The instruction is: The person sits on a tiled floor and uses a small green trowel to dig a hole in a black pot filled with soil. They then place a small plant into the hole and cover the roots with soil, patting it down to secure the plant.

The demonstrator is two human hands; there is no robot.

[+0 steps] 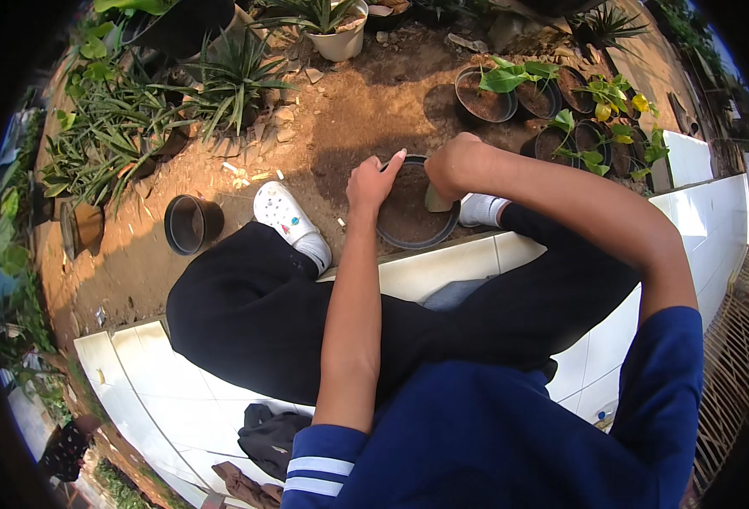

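Between my feet stands a round black plastic plant pot (417,244) with brown soil (409,207) inside. My left hand (372,181) grips its far-left rim, the thumb raised along the edge. My right hand (454,167) is closed over the right side of the pot, around a flat greenish-brown blade-like object (437,200). The lower part of that object reaches down to the soil; its upper part is hidden by my fingers, so I cannot tell exactly what it is.
An empty black pot (191,224) lies tilted on the dirt at left. Several potted seedlings (533,89) stand at far right. Spiky plants (240,83) and a white pot (339,41) are beyond. I sit on a white tiled ledge (177,382), with dark cloth (277,439) on it.
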